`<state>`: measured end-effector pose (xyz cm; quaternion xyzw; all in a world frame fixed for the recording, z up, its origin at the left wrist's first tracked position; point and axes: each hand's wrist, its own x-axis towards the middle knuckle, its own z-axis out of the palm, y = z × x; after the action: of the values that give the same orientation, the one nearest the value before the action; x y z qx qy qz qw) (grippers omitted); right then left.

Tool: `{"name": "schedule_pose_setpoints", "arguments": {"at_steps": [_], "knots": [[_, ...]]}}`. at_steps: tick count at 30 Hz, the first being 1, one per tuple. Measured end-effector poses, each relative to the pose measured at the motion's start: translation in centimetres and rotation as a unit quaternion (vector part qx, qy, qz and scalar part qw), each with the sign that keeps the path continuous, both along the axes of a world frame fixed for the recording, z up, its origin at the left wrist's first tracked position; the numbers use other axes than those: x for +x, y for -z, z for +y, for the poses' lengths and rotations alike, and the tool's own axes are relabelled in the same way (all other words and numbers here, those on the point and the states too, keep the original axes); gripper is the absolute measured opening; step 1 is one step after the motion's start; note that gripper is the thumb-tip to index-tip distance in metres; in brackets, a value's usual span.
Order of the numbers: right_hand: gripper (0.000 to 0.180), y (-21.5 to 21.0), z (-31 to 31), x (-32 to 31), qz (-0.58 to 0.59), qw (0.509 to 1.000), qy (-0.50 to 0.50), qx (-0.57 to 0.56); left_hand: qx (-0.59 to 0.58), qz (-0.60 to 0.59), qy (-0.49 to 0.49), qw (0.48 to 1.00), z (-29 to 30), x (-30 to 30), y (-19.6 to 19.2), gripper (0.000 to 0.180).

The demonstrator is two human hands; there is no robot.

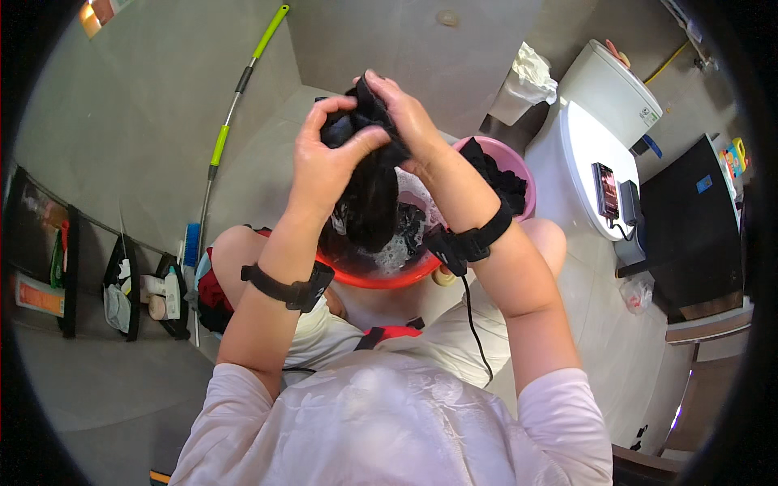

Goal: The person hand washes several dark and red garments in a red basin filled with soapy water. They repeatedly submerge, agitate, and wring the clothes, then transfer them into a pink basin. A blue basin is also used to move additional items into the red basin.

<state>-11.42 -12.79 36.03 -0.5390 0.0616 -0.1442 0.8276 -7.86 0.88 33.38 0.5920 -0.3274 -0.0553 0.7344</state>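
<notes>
A wet black cloth garment (371, 198) hangs from both my hands over a red basin (381, 281) of sudsy water. My left hand (331, 146) grips it from the left, thumb pressed into the folds. On the other side my right hand (408, 117) has its fingers closed round the bunched upper part. The garment's lower end hangs down into the basin, where more dark cloth (411, 227) lies among white foam (395, 255). Which kind of garment it is, I cannot tell.
Behind the basin at the right stands a pink tub (527, 174) with black clothes (496, 174). Dark and red cloth (214, 300) lies by my left knee. A white toilet (583, 162) carries a phone (605, 190). A green-handled pole (220, 146) leans on the left wall.
</notes>
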Motion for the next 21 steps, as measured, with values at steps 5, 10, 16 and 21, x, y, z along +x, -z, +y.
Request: {"name": "schedule_pose_setpoints", "arguments": {"at_steps": [5,10,16,21], "knots": [[0.095,2.3,1.4,-2.3,-0.034,0.999,0.008,-0.03,-0.002,0.099,0.008,0.995,0.1,0.9,1.6,0.011],[0.092,4.9,1.2,-2.3,-0.068,0.993,-0.02,-0.096,0.04,0.095,0.042,0.994,-0.1,0.1,3.0,0.036],[0.076,7.8,-0.4,-5.1,-0.022,0.882,0.111,-0.457,0.007,0.17,0.005,0.985,0.4,1.4,4.6,0.028],[0.043,6.3,-3.4,-7.4,0.095,0.877,0.175,-0.438,-0.049,0.189,-0.078,0.978,-0.5,2.3,4.8,0.027]]}}
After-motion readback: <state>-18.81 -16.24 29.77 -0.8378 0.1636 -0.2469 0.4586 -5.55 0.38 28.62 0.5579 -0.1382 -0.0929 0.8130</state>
